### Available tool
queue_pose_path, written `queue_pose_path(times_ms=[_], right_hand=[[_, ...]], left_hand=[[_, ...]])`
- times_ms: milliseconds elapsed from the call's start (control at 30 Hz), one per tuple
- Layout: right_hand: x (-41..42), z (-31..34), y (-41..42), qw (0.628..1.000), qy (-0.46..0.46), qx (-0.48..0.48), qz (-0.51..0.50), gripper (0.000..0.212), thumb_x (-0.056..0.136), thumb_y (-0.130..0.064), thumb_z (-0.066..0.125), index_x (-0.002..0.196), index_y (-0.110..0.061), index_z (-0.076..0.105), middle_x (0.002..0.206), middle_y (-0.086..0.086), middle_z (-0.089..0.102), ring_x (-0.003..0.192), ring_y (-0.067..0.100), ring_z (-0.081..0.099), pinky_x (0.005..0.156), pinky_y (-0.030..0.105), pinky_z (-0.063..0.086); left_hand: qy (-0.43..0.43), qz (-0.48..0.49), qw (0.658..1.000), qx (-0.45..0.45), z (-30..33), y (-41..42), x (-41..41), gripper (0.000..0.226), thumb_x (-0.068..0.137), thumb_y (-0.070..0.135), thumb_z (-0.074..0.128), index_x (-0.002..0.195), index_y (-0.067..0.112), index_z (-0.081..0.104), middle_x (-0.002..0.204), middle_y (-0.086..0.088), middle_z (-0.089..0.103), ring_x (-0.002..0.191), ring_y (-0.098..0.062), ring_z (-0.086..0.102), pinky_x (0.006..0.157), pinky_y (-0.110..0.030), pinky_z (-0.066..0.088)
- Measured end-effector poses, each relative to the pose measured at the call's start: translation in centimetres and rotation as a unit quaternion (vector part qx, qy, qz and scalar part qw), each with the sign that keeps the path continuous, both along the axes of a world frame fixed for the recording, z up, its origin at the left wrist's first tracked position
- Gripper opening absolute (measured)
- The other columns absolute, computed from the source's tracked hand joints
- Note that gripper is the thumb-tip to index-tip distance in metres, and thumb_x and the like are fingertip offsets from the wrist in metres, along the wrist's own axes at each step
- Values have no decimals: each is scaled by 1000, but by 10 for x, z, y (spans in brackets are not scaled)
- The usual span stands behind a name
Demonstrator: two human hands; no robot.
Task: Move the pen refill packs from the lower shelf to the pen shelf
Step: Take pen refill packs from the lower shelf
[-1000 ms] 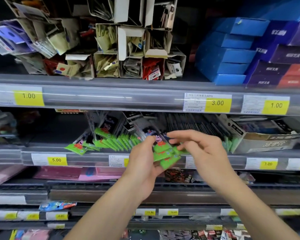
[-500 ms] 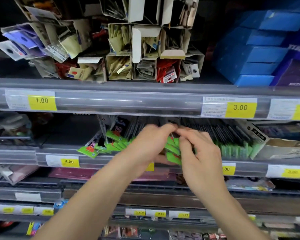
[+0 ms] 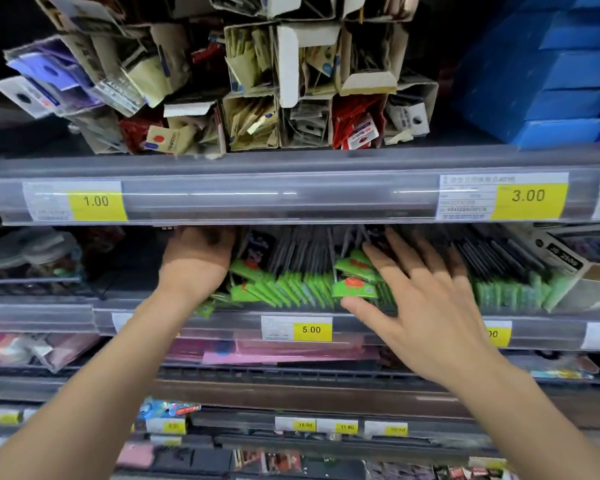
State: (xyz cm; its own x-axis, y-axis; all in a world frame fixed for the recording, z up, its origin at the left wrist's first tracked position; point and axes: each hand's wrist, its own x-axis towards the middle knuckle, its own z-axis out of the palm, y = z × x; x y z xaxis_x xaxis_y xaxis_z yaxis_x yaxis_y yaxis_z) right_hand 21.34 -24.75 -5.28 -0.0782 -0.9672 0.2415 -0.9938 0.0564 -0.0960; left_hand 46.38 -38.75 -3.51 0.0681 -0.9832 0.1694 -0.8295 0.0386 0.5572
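A long row of pen refill packs (image 3: 291, 285) with green card bottoms and dark tops stands on the middle shelf (image 3: 361, 323). My left hand (image 3: 196, 258) reaches deep into the shelf at the row's left end; its fingers press against the outermost packs and their tips are hidden in the dark. My right hand (image 3: 426, 299) lies spread over the middle of the row, fingers straight, thumb under a tilted green pack (image 3: 352, 287) with a red picture. Neither hand holds a pack.
Torn cardboard boxes (image 3: 250, 98) stuffed with small packets crowd the upper shelf, with blue boxes (image 3: 551, 81) at the right. A grey carton (image 3: 561, 261) stands at the row's right end. Pink packs (image 3: 274, 351) lie on the shelf below. Yellow price labels line the shelf edges.
Both hands let go of the bundle of green packs, which now sits in the row. The left hand moved to the row's left end, the right hand opened over the middle.
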Motion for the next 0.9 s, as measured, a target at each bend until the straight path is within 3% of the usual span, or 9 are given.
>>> queue_pose_path(times_ms=[100,200,233,367,467,567,733,800,900], right_hand=[[0,0,0,1000,11,0,-11,75,97,-77,12,152,-34,42,158,-1,45,132,31,55,110,58,38],[1,1,-2,1000,16,10,-18,67,100,-69,17,151,-35,42,158,-2,46,136,31,51,106,56,40],[2,2,-2,999,21,19,-18,66,100,-69,17,152,-36,40,159,-3,43,138,30,48,106,55,39],[3,6,-3,999,19,32,-22,69,97,-72,10,155,-40,30,163,-6,35,140,30,43,108,55,37],[3,5,-5,999,20,29,-22,68,97,-73,7,157,-43,22,166,-8,28,143,29,39,110,55,35],[0,5,-2,1000,13,8,-16,68,97,-75,9,158,-44,18,167,-6,25,148,30,30,113,56,32],[-28,6,13,991,6,-59,-123,68,99,-70,21,147,-32,49,152,11,46,139,40,36,102,56,41],[-40,6,15,986,10,-39,-161,72,97,-73,19,145,-32,53,152,15,46,136,44,39,102,56,40],[-43,2,14,984,27,-7,-174,79,96,-77,11,141,-32,59,143,19,56,118,47,54,100,55,42]], left_hand=[[107,-26,986,123,2,-7,-13,41,110,31,49,135,1,63,133,-26,68,118,-42,68,91,-43,59],[107,-50,979,166,8,-16,-23,43,113,27,43,140,-2,59,136,-25,66,116,-38,70,60,-24,53],[88,-60,979,176,11,-18,-25,44,114,28,41,141,-1,59,138,-24,65,118,-37,69,61,-23,50],[47,-104,985,128,18,-17,-32,42,115,34,35,151,20,50,155,-8,53,124,-26,53,94,-29,33],[7,-115,981,157,16,-19,-41,48,115,37,28,157,18,43,163,-9,46,143,-32,47,105,-29,33],[-61,-47,979,191,8,-26,-34,65,110,54,23,160,17,38,166,-14,41,145,-42,45,120,-46,36],[-134,1,985,107,-4,-1,-8,48,109,46,29,154,31,34,137,-30,55,124,-53,56,96,-51,44],[-104,-5,988,114,-3,9,-13,49,104,59,25,150,43,33,138,-28,55,124,-52,55,92,-50,40],[-119,-46,986,112,-6,15,-36,71,97,78,21,152,40,42,143,-25,56,129,-49,53,94,-48,38]])
